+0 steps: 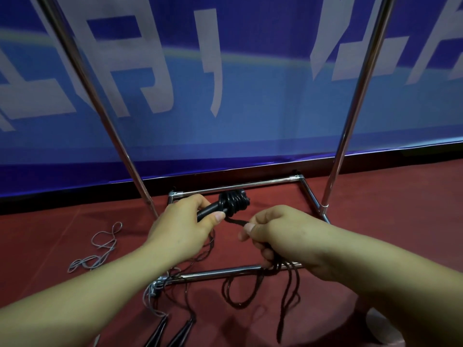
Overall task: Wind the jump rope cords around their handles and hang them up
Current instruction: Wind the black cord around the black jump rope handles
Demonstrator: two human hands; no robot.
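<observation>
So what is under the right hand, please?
Under the right hand, loose loops of dark cord hang over a chrome bar of the rack base, above the red floor. The hand covers where the cord runs through its fingers.

Glossy chrome metal rack (240, 271), matt red cloth floor (375, 211).

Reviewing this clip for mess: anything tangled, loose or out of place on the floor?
Yes. A thin grey cord lies in loose unwound loops on the red floor, left of the rack base. Slack dark cord trails from the right hand across the base bar.
</observation>
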